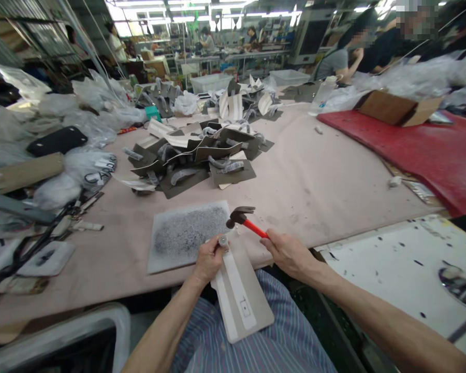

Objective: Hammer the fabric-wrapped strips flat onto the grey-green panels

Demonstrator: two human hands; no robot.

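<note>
Apparently you are at the step of lining up a blow. Your left hand point(209, 260) grips the pale panel point(251, 290) at its top end, thumb and fingers closed about a small round metal piece point(223, 241) by the near right corner of the speckled board point(186, 230); the panel slants down on the near side of that board. Right of the board, your right hand point(289, 252) clenches the hammer point(252, 226), its head near the board's right edge. A strike calls for a square hit, left fingertips clear.
</note>
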